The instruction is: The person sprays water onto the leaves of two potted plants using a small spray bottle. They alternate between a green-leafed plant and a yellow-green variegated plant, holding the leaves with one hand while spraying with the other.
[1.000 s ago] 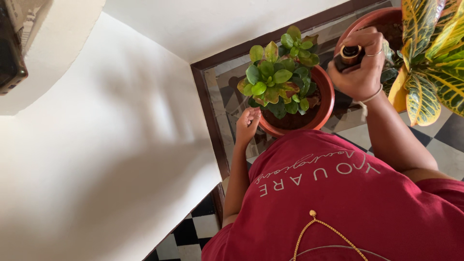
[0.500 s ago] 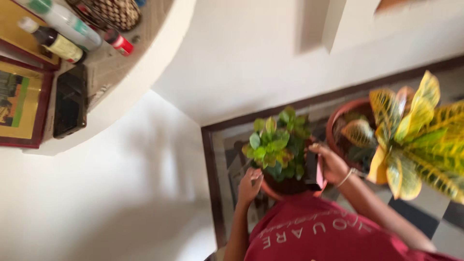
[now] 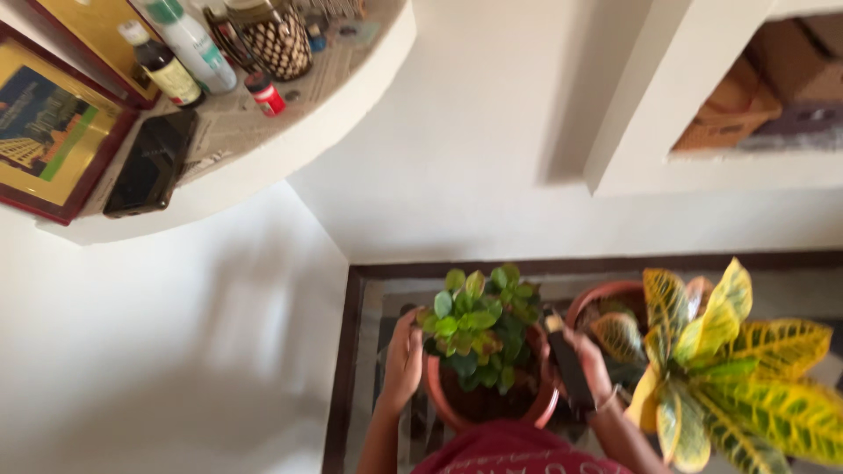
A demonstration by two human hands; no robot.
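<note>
The left hand [image 3: 404, 360] lies flat with its fingers spread against the outer wall of a terracotta pot [image 3: 489, 405], pressing the side of the rim rather than closing around anything. Directly to the right of that hand, filling the pot, stands a small green-leaved plant [image 3: 481, 326] whose rounded leaves rise above the rim and partly hide the soil. On the far side of the plant, the right hand [image 3: 587, 369] is clamped around a dark bottle [image 3: 569, 369], its fingers wrapped about the body so that the paler top end points up and away from the wrist; a thin bangle sits on that wrist. The bottle is held just beside the pot's right rim, between the green plant and a second terracotta pot [image 3: 606, 297] that stands behind and to the right of the right hand. Further right of that hand, a croton with broad yellow-and-green leaves [image 3: 729, 369] spreads widely and hides most of the second pot. Below both hands, at the bottom edge, a red shirt [image 3: 518, 449] shows. Well above and to the left of the left hand, a curved shelf [image 3: 290, 132] lined with newspaper carries several bottles, a woven basket, a dark flat case and framed pictures.
</note>
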